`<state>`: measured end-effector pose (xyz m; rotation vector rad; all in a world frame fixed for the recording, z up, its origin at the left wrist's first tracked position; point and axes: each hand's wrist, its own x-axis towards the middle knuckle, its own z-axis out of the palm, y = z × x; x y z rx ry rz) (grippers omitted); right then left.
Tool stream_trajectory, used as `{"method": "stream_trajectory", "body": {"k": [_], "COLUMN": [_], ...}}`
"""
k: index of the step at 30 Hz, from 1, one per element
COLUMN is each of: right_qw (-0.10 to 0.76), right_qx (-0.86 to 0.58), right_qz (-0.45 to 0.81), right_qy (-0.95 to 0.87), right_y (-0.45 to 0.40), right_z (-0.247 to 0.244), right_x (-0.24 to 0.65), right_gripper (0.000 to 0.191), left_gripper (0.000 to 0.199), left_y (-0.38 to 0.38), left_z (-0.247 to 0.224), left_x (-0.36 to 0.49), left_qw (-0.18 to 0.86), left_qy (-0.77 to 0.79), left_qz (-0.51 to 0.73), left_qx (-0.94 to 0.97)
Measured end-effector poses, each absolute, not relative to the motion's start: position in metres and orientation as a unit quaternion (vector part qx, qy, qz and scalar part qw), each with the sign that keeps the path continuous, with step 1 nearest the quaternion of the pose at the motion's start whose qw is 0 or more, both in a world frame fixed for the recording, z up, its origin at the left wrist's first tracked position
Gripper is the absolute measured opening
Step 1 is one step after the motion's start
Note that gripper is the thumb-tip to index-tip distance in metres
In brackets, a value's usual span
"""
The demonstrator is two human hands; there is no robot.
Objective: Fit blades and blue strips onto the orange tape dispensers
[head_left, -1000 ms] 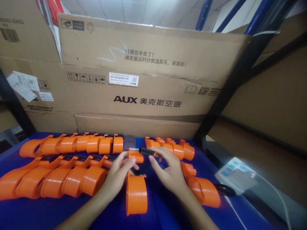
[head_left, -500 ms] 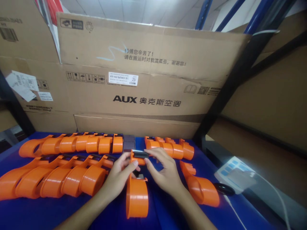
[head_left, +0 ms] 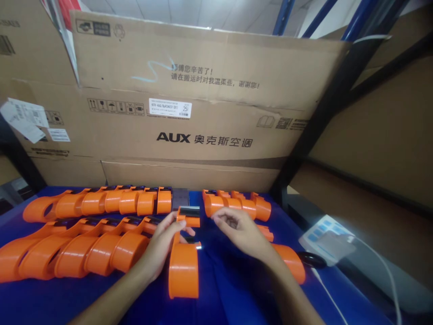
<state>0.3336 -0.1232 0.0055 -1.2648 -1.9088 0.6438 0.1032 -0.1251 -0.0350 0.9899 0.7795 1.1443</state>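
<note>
My left hand (head_left: 169, 234) is closed around the narrow neck of an orange tape dispenser (head_left: 183, 271), held upright above the blue surface. At its top sit a black roller (head_left: 189, 211) and a serrated metal edge; its wide round part hangs below. My right hand (head_left: 233, 225) hovers just to the right, apart from the dispenser, its fingers curled in and thumb near the index finger. What lies between those fingertips, if anything, is hidden. Behind my right forearm lies another orange dispenser (head_left: 291, 262) with a black handle (head_left: 313, 259), partly covered.
Orange dispensers stand in two rows at left, front (head_left: 71, 257) and back (head_left: 93, 203), and in a short back row (head_left: 246, 207) at right. A dark grey block (head_left: 180, 197) sits between the back rows. Cardboard (head_left: 203, 176) walls the rear. A white corded device (head_left: 329, 241) lies right.
My right hand has let go of the roller end and drawn away to the right, its fingers curling in. The dispenser in my left hand has shifted slightly left and up.
</note>
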Motion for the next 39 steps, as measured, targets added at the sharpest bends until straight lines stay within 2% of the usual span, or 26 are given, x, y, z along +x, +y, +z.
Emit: {"method": "stream_trajectory", "body": {"k": [3,6,16,23,29,34,39], "right_qw": [0.197,0.122,0.101,0.161,0.226,0.152,0.141], "right_qx": [-0.541,-0.550,-0.524,-0.485,-0.456,-0.466,-0.462], "right_qz": [0.240,0.218,0.188,0.205,0.160,0.163,0.170], "right_qy": [-0.782,-0.797,-0.824,-0.835,-0.846,-0.856,-0.859], "right_y": [-0.127,-0.133,-0.137,-0.135,-0.134,-0.135,-0.134], "right_z": [0.008,0.008,-0.005,0.000,0.001,-0.003,-0.003], "right_x": [0.349,0.355,0.355,0.337,0.340,0.347,0.344], "right_gripper": [0.011,0.015,0.028,0.018,0.030,0.040,0.028], "left_gripper": [0.020,0.022,0.023,0.024,0.023,0.025,0.026], "left_y": [-0.126,-0.127,-0.125,-0.125,-0.125,-0.125,-0.124], "left_z": [-0.032,-0.031,-0.034,-0.033,-0.033,-0.033,-0.035], "left_x": [0.103,0.103,0.102,0.102,0.102,0.102,0.103], "left_qw": [0.666,0.666,0.653,0.644,0.643,0.650,0.650], "left_qy": [0.345,0.344,0.357,0.365,0.359,0.354,0.357], "left_qz": [0.508,0.504,0.495,0.497,0.504,0.505,0.503], "left_qx": [0.423,0.428,0.448,0.454,0.451,0.444,0.443]}}
